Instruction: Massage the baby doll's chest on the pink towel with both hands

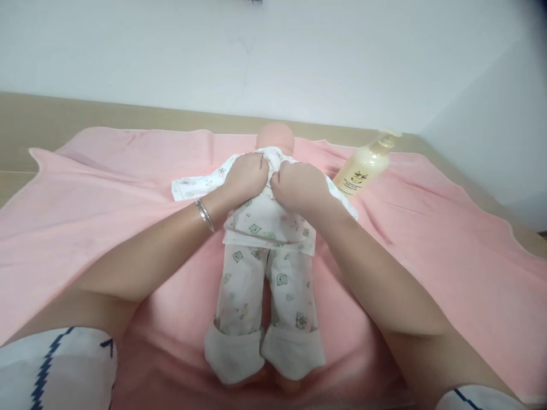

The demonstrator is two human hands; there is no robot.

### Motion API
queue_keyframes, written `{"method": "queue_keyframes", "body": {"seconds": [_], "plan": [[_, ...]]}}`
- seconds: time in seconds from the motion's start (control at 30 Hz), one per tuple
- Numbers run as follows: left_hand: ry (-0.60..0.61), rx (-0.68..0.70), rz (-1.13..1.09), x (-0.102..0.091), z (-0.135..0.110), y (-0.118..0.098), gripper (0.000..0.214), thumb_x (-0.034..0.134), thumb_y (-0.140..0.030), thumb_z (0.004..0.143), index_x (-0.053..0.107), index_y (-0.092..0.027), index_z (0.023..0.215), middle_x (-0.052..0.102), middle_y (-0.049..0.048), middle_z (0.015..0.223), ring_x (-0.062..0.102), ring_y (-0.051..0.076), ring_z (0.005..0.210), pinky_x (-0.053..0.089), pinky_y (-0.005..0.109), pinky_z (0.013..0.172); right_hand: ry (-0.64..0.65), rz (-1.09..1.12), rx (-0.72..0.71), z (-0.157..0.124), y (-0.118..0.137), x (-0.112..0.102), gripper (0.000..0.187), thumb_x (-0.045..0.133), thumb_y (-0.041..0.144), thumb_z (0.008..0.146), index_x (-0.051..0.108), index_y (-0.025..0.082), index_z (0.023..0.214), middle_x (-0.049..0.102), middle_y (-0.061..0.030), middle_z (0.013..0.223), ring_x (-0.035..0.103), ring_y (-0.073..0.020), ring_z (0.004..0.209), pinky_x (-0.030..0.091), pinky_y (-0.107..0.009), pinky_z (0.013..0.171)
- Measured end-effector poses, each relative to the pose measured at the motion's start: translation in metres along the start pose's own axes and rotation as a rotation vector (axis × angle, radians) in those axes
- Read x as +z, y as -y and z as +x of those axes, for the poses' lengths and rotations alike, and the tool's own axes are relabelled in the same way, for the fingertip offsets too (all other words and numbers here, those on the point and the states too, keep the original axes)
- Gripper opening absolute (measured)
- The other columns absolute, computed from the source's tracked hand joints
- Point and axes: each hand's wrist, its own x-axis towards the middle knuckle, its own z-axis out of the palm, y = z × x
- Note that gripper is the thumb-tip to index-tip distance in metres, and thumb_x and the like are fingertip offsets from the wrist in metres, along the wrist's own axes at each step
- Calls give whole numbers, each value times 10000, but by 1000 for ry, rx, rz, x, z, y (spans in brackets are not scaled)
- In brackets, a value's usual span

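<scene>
A baby doll lies on a pink blanket, its head at the far end and its feet toward me. It wears a white printed baby shirt and matching baby pants with wide turned-up cuffs. High on the chest, near the neckline, my left hand is closed on the shirt's front. Just right of it, my right hand pinches the opposite edge of the shirt front. A narrow gap separates the two hands. The fingertips are partly hidden, so any fastener between them cannot be made out.
The pink blanket covers most of a wooden surface, with loose folds on both sides. A pale yellow pump bottle with a cow picture leans at the right, close to the doll's sleeve. A white wall rises behind.
</scene>
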Motion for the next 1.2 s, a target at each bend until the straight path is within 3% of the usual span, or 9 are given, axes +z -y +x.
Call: {"method": "queue_keyframes", "body": {"seconds": [0.1, 0.2, 0.37, 0.6, 0.8, 1.2], "plan": [[-45, 14, 21, 6, -2, -1, 396, 289, -301, 1048, 645, -181, 923, 753, 149, 1062, 680, 281, 989, 532, 426, 943, -51, 138, 119, 8, -9, -1, 374, 371, 194, 1017, 721, 157, 890, 691, -187, 829, 680, -351, 836, 548, -477, 747], [-63, 27, 20, 8, -3, 0, 436, 281, -338, 1067, 667, -166, 961, 752, 157, 1061, 682, 292, 991, 527, 434, 931, -54, 201, 186, 15, -13, -3, 397, 386, 261, 1044, 734, 152, 887, 724, -189, 859, 693, -359, 867, 551, -477, 775], [-43, 7, 56, 6, -3, -3, 439, 284, -309, 1067, 692, -152, 1029, 756, 164, 1144, 684, 309, 1068, 515, 442, 975, -102, 185, 192, 21, -14, 9, 537, 297, 360, 1111, 758, 99, 1022, 752, -217, 978, 722, -377, 940, 555, -468, 809], [7, 3, 67, 2, -3, -6, 467, 280, -318, 1079, 693, -124, 1177, 734, 181, 1269, 672, 326, 1184, 493, 454, 1054, -136, 200, 196, 26, -18, 24, 539, 297, 381, 1131, 672, 33, 1303, 752, -240, 1176, 716, -400, 1092, 550, -471, 917], [50, -11, 129, 0, -2, -7, 514, 250, -324, 1093, 671, -91, 1274, 705, 205, 1343, 649, 339, 1262, 484, 473, 1111, -113, 183, 201, 25, -16, 20, 552, 275, 380, 1141, 654, 24, 1327, 737, -250, 1219, 709, -402, 1118, 531, -460, 940], [16, 2, 121, 6, -1, 0, 524, 251, -346, 1065, 688, -113, 1239, 716, 196, 1305, 659, 367, 1222, 501, 520, 1071, -97, 164, 222, 23, -14, 19, 543, 252, 369, 1135, 643, 39, 1319, 732, -241, 1207, 701, -396, 1114, 502, -421, 887]]}}
